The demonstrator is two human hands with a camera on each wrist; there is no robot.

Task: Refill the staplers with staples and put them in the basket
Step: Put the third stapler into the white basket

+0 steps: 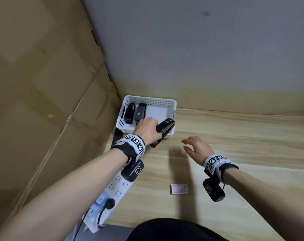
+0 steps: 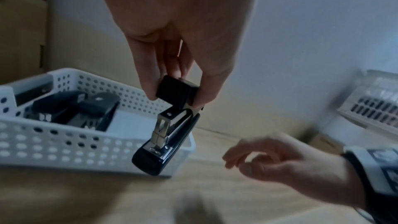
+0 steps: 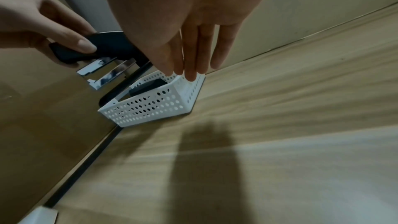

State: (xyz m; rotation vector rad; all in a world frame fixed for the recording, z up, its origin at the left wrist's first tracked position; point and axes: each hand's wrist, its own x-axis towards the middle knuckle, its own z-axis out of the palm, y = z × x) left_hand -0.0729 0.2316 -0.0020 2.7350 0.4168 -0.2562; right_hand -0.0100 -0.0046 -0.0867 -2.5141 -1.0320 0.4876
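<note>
My left hand [image 1: 146, 129] grips a black stapler [image 1: 165, 130] by its rear end, held in the air over the near right corner of the white perforated basket [image 1: 148, 100]. Its chrome magazine shows under the stapler [image 2: 168, 135] in the left wrist view, fingers and thumb pinching the back of it [image 2: 176, 91]. Two dark staplers [image 1: 134, 112] lie side by side in the basket's left half. My right hand [image 1: 195, 147] hovers above the table to the right, fingers straight and empty [image 3: 193, 54].
A small pink-and-white staple box [image 1: 179, 189] lies on the wooden table [image 1: 243, 141] near me. A white power strip [image 1: 115, 188] with a plug runs along the left edge. Cardboard panels [image 1: 43, 84] wall off the left; a grey wall stands behind.
</note>
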